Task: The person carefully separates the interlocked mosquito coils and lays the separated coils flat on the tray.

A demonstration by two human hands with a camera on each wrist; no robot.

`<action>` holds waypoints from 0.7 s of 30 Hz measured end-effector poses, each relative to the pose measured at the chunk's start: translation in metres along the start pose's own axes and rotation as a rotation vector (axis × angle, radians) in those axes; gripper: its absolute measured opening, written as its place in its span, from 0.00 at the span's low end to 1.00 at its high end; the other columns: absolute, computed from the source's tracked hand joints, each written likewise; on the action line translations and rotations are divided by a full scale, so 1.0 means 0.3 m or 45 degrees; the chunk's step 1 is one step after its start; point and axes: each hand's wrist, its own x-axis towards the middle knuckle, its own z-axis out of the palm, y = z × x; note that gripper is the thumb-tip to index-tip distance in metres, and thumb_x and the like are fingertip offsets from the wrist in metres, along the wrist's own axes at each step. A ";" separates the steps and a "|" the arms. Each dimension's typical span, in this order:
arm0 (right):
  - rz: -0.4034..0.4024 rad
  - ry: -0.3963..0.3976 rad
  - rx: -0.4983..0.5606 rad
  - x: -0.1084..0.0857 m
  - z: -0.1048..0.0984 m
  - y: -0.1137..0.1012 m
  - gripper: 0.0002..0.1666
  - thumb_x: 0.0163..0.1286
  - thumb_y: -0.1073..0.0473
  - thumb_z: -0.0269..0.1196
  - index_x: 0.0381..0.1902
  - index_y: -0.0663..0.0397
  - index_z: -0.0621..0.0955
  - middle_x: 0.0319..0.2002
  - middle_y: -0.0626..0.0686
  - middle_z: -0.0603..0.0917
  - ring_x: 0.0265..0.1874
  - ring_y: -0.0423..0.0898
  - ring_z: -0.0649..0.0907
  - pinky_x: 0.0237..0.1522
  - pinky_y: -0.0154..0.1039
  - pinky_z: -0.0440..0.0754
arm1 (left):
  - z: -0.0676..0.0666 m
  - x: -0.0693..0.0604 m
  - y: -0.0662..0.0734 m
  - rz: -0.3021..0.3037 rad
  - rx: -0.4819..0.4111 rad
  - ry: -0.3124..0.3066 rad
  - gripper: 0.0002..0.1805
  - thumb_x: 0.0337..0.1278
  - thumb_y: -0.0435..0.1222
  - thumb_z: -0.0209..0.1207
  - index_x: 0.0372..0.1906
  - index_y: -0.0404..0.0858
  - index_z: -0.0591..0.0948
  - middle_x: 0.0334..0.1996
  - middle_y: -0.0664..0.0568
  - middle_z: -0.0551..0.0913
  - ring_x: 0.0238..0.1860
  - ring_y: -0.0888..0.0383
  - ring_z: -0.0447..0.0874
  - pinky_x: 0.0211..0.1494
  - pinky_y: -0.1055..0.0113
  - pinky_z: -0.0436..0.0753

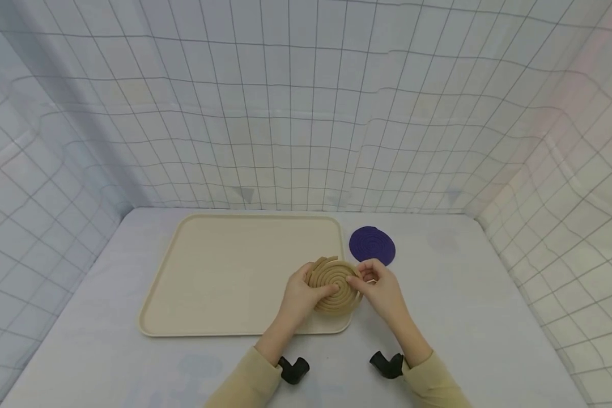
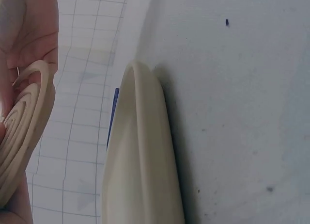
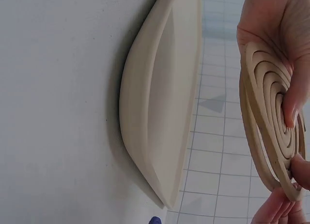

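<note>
A tan mosquito coil point(image 1: 336, 303) is held up over the tray's right front corner, its spiral face upward. My left hand point(image 1: 299, 296) grips its left side, thumb lying flat toward the centre. At the other side my right hand point(image 1: 382, 290) pinches the coil, thumb on the spiral. Seen in the right wrist view, an outer strand of the coil point(image 3: 252, 132) stands apart from the rest, leaving a gap. In the left wrist view the coil point(image 2: 36, 110) appears edge-on. A flat purple coil point(image 1: 372, 245) lies on the table just beyond my right hand.
A cream tray point(image 1: 234, 272) with a raised rim covers the left middle of the white table point(image 1: 464, 317). Two black pieces, the left point(image 1: 294, 371) and right point(image 1: 386, 364), show beside the wrists. White cloth with a dark grid point(image 1: 306, 113) hangs behind and at both sides.
</note>
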 end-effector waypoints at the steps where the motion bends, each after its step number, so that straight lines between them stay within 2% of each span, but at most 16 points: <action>1: 0.005 -0.002 -0.008 0.001 -0.002 0.001 0.15 0.57 0.62 0.73 0.39 0.60 0.80 0.34 0.54 0.82 0.33 0.38 0.79 0.36 0.27 0.78 | -0.004 0.002 0.001 -0.007 0.009 -0.011 0.31 0.44 0.39 0.75 0.58 0.38 0.80 0.50 0.46 0.86 0.50 0.52 0.83 0.56 0.58 0.81; 3: 0.026 -0.012 -0.004 -0.001 -0.006 0.000 0.15 0.57 0.61 0.74 0.38 0.59 0.80 0.34 0.54 0.83 0.32 0.38 0.79 0.34 0.28 0.78 | -0.014 0.008 0.001 -0.016 0.024 -0.010 0.29 0.44 0.40 0.75 0.55 0.38 0.81 0.48 0.46 0.86 0.48 0.54 0.83 0.54 0.59 0.81; 7: 0.083 -0.053 0.096 -0.008 -0.002 0.003 0.17 0.58 0.60 0.74 0.39 0.61 0.79 0.32 0.55 0.83 0.28 0.39 0.81 0.33 0.35 0.83 | -0.032 0.021 0.005 -0.077 -0.025 0.028 0.24 0.44 0.42 0.75 0.48 0.38 0.84 0.42 0.48 0.87 0.41 0.59 0.82 0.47 0.65 0.82; 10: 0.106 -0.076 0.177 -0.017 0.009 -0.001 0.17 0.58 0.62 0.73 0.40 0.64 0.79 0.31 0.55 0.83 0.26 0.38 0.82 0.35 0.41 0.86 | -0.039 0.024 0.002 -0.118 -0.048 0.058 0.24 0.44 0.42 0.75 0.48 0.37 0.83 0.42 0.48 0.87 0.40 0.61 0.82 0.45 0.68 0.81; 14: 0.126 -0.094 0.234 -0.029 0.019 -0.003 0.17 0.58 0.63 0.73 0.40 0.65 0.78 0.30 0.54 0.83 0.26 0.38 0.83 0.37 0.44 0.87 | -0.041 0.019 -0.009 -0.161 -0.064 0.093 0.26 0.45 0.44 0.75 0.49 0.36 0.82 0.42 0.47 0.87 0.41 0.60 0.81 0.46 0.68 0.81; 17: 0.139 -0.103 0.228 -0.031 0.019 -0.003 0.17 0.58 0.63 0.73 0.40 0.64 0.78 0.31 0.54 0.83 0.27 0.39 0.84 0.38 0.44 0.87 | -0.043 0.017 -0.014 -0.152 -0.068 0.095 0.24 0.44 0.44 0.75 0.46 0.37 0.83 0.40 0.50 0.87 0.39 0.61 0.80 0.44 0.69 0.80; 21: 0.101 -0.055 0.098 -0.031 0.014 -0.009 0.16 0.58 0.59 0.73 0.39 0.61 0.80 0.33 0.53 0.84 0.30 0.39 0.82 0.35 0.35 0.84 | -0.047 0.018 -0.015 -0.073 -0.009 0.045 0.20 0.42 0.43 0.76 0.39 0.37 0.83 0.31 0.55 0.84 0.33 0.63 0.76 0.35 0.71 0.76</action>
